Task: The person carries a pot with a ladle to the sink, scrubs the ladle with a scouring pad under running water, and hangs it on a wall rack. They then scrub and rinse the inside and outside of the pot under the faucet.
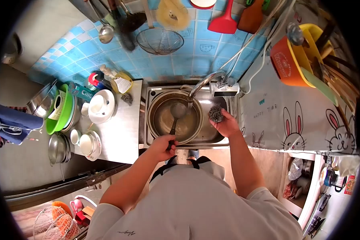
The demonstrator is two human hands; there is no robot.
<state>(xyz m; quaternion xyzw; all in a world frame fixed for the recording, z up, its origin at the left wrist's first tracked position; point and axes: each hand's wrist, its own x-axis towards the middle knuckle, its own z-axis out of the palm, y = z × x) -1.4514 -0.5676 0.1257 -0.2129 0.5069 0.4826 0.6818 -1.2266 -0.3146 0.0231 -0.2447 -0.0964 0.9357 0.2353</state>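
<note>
From here I see the ladle inside the pot of cloudy water toward the sink's left edge, my left hand curled round its handle at the front edge, my right hand pinching a wiry scrubber near the right edge.

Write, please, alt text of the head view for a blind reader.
A person's left hand holds a ladle, its bowl in a round basin in a sink; the right hand holds a grey scouring ball. Dishes stand at left.
</note>
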